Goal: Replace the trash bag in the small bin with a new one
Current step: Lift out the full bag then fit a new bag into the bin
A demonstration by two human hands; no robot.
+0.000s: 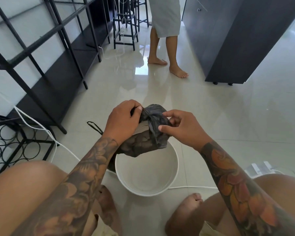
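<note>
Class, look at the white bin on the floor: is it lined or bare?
Bare. The white bin shows its plain inside; both hands hold the dark bag above it.

Glossy tile floor (228,116): white bin (146,188) lower centre, white cable (41,128) left, black rack (15,143) far left, cabinet (237,40) upper right.

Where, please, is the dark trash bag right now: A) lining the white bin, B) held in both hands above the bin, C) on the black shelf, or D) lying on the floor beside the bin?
B: the left hand and right hand grip the knotted trash bag above the unlined white bin.
</note>
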